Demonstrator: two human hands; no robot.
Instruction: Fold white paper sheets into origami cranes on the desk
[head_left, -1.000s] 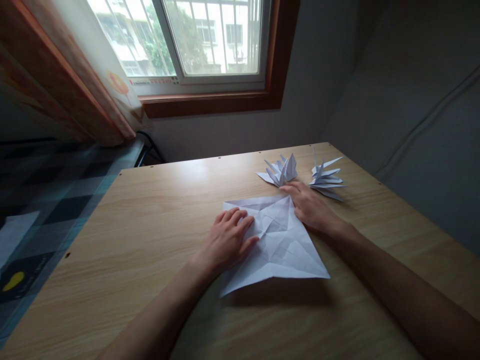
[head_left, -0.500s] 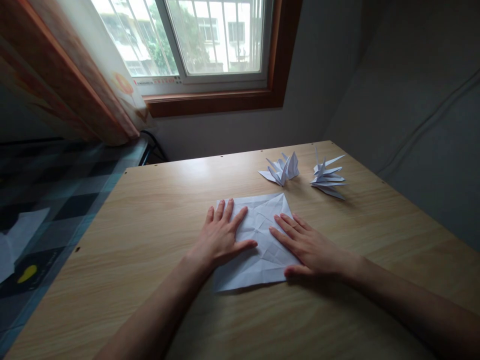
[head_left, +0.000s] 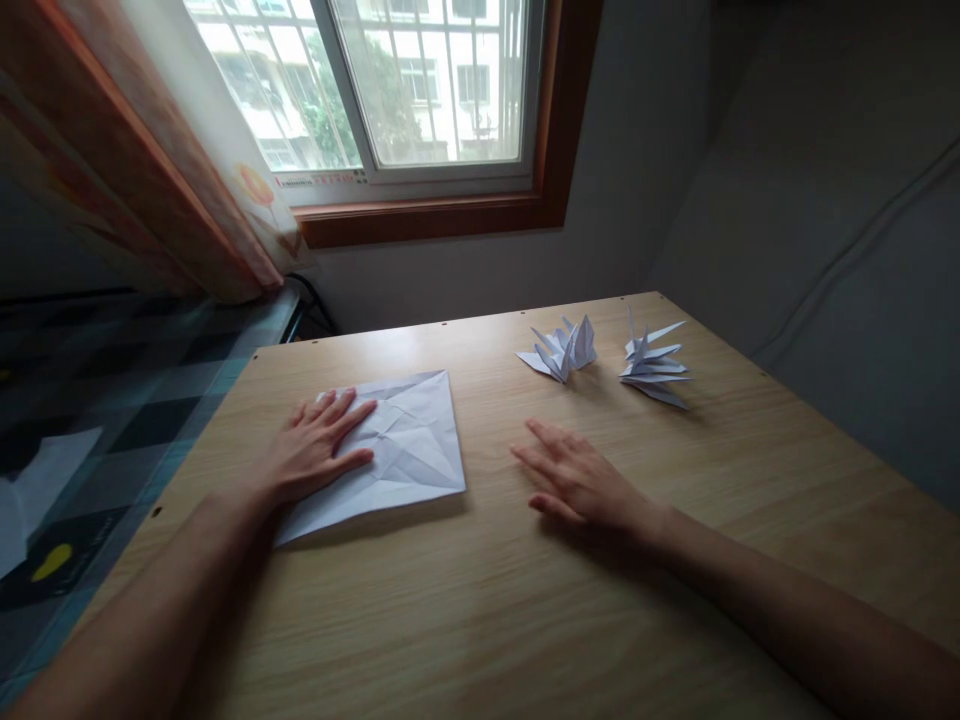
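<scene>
A: Paper sheet [head_left: 412, 440] status?
B: White, four-sided, crisscrossed with creases. Opened out, lying nearly flat, near edge a bit wavy.
A: Where on the tabletop [head_left: 480, 620]?
B: Left half, toward the far-left corner, closer to left edge than right.

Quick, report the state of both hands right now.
Left hand: open, spread on the creased white paper.
Right hand: open, holding nothing; whether it touches the wooden table cannot be told.
</scene>
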